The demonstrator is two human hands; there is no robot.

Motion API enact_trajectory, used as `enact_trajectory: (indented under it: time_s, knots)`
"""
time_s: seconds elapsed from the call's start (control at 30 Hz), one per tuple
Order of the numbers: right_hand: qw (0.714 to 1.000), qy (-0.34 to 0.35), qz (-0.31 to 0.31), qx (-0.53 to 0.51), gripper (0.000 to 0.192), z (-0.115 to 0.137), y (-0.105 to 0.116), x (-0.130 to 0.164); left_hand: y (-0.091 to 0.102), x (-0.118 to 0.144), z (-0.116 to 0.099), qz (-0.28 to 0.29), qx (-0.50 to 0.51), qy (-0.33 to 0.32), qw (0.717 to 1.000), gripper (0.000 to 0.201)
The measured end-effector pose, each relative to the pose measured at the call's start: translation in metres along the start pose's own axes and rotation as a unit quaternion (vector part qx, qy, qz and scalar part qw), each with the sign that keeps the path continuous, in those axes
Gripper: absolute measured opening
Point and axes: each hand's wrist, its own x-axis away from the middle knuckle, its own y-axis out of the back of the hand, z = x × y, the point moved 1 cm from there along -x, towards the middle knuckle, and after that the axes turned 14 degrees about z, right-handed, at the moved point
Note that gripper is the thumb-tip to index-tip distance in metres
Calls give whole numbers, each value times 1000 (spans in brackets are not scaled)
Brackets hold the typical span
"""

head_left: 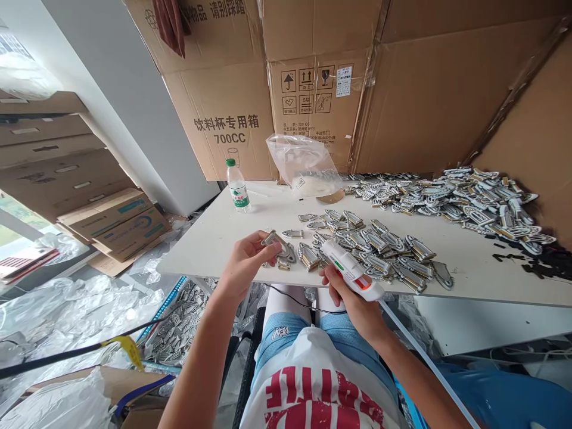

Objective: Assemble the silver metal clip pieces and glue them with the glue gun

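Pinched between thumb and fingers of my left hand (251,257) is a small grey bracket-like part (280,245), held above the table's near edge. My right hand (347,292) wraps around a white glue gun (351,271) with an orange-red trigger area. Its nozzle end points up and left, towards the loose parts. A long white glue stick (424,357) runs out of its back past my right forearm. Beyond both hands lies a spread of similar grey parts (375,241), and a small brass-coloured piece (283,266) rests just below the left hand's part.
A bigger heap of parts (482,199) covers the table's right side, beside black strips (545,262). A water bottle (238,186) and a clear plastic bag (304,164) stand near the cardboard wall (223,89). A blue-rimmed crate (179,322) of parts sits below left.
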Motion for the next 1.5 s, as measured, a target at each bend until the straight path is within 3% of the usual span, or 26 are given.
enact_trajectory:
  time_s: [0.5,0.87,1.23,1.4,1.5]
  knots:
    - [1000,-6,-7,-10,49,-6,1,-1,2,2,4,-14,49,0,999,24]
    - [1000,-10,1,9,49,-6,0,0,0,2,1,-29,71,11,997,35]
    - [999,-7,-8,-30,49,-7,-1,-4,-31,-1,9,122,30,52,991,31]
    - [1000,-9,-12,-26,47,-3,-2,-2,-39,-1,17,152,14,51,987,26]
    - [999,0,-30,-35,45,0,-2,-3,-37,0,17,139,-53,35,988,26]
